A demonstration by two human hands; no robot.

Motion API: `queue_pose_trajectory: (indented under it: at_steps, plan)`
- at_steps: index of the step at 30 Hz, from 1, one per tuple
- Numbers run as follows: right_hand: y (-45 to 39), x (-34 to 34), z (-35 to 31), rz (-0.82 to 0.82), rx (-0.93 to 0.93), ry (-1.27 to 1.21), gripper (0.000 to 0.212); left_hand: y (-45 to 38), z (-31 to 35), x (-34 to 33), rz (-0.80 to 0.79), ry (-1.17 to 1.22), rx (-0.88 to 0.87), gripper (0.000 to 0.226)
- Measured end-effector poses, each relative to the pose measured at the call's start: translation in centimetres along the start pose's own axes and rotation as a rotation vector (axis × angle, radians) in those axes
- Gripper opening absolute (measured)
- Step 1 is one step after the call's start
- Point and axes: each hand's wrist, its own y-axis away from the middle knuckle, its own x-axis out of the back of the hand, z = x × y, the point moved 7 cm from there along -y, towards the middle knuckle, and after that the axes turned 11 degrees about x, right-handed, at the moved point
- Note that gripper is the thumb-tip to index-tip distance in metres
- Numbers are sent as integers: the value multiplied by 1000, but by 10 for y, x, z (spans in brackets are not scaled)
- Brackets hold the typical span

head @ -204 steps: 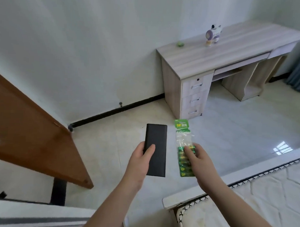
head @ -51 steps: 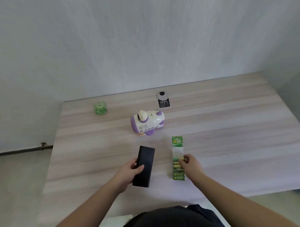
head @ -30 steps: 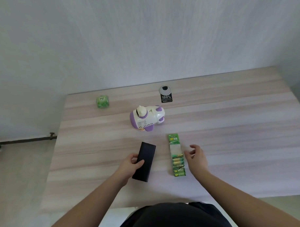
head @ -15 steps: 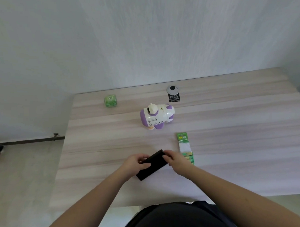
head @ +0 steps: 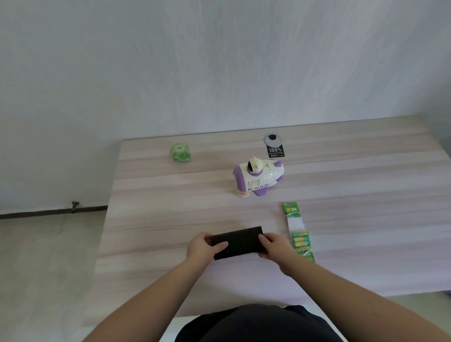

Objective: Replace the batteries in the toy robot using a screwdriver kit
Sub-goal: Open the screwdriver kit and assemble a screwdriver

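A black flat screwdriver kit case (head: 238, 241) lies crosswise near the desk's front, closed. My left hand (head: 204, 248) grips its left end and my right hand (head: 274, 248) grips its right end. The green strip pack of batteries (head: 297, 232) lies flat on the desk just right of my right hand, untouched. The white and purple toy robot (head: 257, 179) stands farther back, in the middle of the desk.
The light wood desk (head: 358, 214) stands against a white wall. A small green cube (head: 180, 152) sits at the back left. A grey cable grommet with a black tag (head: 274, 145) is behind the robot. The desk's left edge drops to the floor.
I walked to the desk carrying the case and the battery pack. My right hand laid the pack down, then joined my left hand on the case, which turned from lengthwise to crosswise.
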Motion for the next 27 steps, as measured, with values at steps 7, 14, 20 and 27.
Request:
queue_pose_trajectory:
  at_steps: [7, 14, 20, 27]
  plan:
    - [11, 7, -15, 103, 133, 443, 35, -10, -1, 0, 5, -7, -11, 52]
    - [11, 14, -7, 69, 152, 470, 37, -10, 4, -5, -3, -47, -46, 44]
    - [6, 14, -8, 29, 164, 573, 34, -4, 18, -1, 100, -257, -156, 36]
    - [-6, 12, -11, 17, 147, 725, 22, 0, 21, 0, 168, -344, -193, 55]
